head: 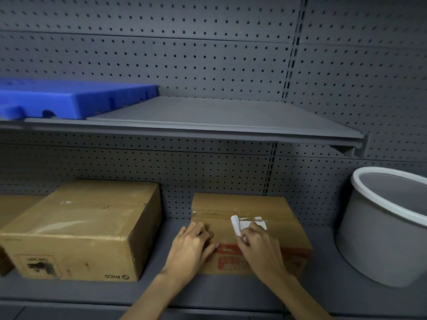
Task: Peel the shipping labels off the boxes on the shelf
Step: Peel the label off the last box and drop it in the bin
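A small cardboard box [245, 206] with red print on its front stands on the lower shelf [323, 296]. A white shipping label [245, 225] lies on its top, its left edge curled up into a roll. My right hand [256, 243] pinches that curled edge between thumb and fingers. My left hand [194, 245] rests flat on the box's front left corner, fingers together, holding nothing. A larger cardboard box [80, 227] stands to the left, with no white label visible on its top.
A grey bucket [381, 232] with a white rim stands at the right on the same shelf. A blue plastic tray [69, 100] lies on the upper shelf [208, 116] at the left. Grey pegboard forms the back wall. Another box edge [11, 209] shows at far left.
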{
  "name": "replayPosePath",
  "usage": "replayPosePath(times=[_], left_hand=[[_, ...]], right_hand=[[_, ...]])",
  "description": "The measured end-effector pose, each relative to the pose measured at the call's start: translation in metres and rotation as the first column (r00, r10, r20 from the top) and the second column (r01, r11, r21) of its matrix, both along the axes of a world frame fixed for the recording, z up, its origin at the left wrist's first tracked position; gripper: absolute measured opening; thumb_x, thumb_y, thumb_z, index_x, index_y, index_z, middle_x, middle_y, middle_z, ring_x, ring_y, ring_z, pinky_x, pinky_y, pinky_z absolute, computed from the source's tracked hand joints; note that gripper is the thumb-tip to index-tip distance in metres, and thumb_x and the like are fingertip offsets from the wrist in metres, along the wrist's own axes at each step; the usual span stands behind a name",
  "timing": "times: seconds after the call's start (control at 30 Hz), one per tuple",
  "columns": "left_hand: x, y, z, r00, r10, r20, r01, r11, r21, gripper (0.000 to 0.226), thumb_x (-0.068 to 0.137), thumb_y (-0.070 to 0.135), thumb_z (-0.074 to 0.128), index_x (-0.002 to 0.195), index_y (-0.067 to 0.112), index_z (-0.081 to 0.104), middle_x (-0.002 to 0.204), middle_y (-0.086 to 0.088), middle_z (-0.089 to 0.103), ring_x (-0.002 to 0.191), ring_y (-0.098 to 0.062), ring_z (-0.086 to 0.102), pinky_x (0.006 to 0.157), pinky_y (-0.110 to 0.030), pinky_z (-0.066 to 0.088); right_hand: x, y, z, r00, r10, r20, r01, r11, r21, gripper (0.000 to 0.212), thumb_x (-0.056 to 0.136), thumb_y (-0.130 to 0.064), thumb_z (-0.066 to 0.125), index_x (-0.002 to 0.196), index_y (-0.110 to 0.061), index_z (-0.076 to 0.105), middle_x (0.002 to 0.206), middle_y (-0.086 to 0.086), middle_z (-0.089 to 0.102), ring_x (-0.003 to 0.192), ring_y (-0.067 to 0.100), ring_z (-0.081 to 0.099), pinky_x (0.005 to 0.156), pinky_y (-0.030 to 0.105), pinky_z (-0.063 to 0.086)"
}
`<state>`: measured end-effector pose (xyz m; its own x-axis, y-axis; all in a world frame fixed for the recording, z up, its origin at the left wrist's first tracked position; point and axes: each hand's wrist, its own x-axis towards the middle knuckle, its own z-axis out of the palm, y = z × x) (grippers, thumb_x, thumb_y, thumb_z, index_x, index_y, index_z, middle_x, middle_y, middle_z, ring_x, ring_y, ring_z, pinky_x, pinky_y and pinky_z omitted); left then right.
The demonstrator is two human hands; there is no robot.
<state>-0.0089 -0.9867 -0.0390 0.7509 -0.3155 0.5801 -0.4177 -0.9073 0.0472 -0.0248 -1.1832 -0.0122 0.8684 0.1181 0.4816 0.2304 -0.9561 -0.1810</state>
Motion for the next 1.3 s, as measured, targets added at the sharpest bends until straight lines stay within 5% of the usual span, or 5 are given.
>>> replayPosePath(times=[0.37, 0.53, 1.03, 1.13, 1.3], left_hand=[[0.005, 0.001, -0.003, 0.999, -0.034, -0.034, 0.033, 0.999, -0.025, 0.041, 0.085, 0.057, 0.052, 0.092, 0.024, 0.074, 0.088, 0.011, 0.053, 0.084, -0.008, 0.051, 0.071, -0.025, 0.044], [0.006, 0.002, -0.003, 0.999, -0.034, -0.031, 0.033, 0.999, -0.041, 0.035, 0.081, 0.054, 0.064, 0.089, 0.022, 0.075, 0.087, 0.010, 0.053, 0.084, -0.008, 0.049, 0.070, -0.023, 0.041], [0.002, 0.000, -0.001, 0.997, -0.047, -0.069, 0.041, 0.996, -0.073, 0.031, 0.081, 0.050, 0.068, 0.090, 0.021, 0.074, 0.088, 0.009, 0.053, 0.086, -0.010, 0.050, 0.071, -0.025, 0.042], [0.003, 0.001, -0.001, 0.995, -0.054, -0.086, 0.047, 0.996, -0.080, 0.033, 0.083, 0.050, 0.066, 0.092, 0.020, 0.074, 0.089, 0.009, 0.053, 0.087, -0.011, 0.050, 0.073, -0.025, 0.041], [0.005, 0.000, 0.000, 0.993, -0.065, -0.094, 0.058, 0.995, -0.076, 0.033, 0.083, 0.050, 0.066, 0.091, 0.019, 0.075, 0.088, 0.009, 0.053, 0.087, -0.011, 0.051, 0.071, -0.025, 0.041]], right_hand=[[0.008, -0.020, 0.003, 0.997, 0.015, -0.075, -0.009, 0.997, 0.079, 0.029, 0.097, -0.033, 0.052, 0.088, -0.014, 0.072, 0.096, -0.001, 0.068, 0.074, 0.010, 0.060, 0.049, 0.011, 0.029], [0.017, -0.040, 0.014, 0.993, -0.057, -0.101, 0.065, 0.995, 0.075, 0.031, 0.096, -0.039, 0.051, 0.085, -0.020, 0.072, 0.078, -0.012, 0.050, 0.059, 0.004, 0.046, 0.047, 0.016, 0.023], [0.005, -0.022, 0.010, 0.997, 0.021, -0.070, -0.019, 0.999, 0.030, 0.024, 0.096, -0.025, 0.055, 0.082, -0.013, 0.071, 0.086, -0.001, 0.062, 0.065, 0.014, 0.057, 0.047, 0.014, 0.026], [0.017, -0.055, 0.028, 0.991, -0.137, -0.001, 0.135, 0.976, 0.171, 0.022, 0.094, -0.022, 0.056, 0.082, -0.013, 0.072, 0.079, -0.004, 0.054, 0.060, 0.013, 0.052, 0.046, 0.015, 0.025], [0.006, -0.058, 0.019, 0.995, -0.100, 0.006, 0.097, 0.976, 0.194, 0.022, 0.094, -0.026, 0.057, 0.083, -0.014, 0.073, 0.076, -0.005, 0.056, 0.060, 0.011, 0.054, 0.048, 0.020, 0.042]])
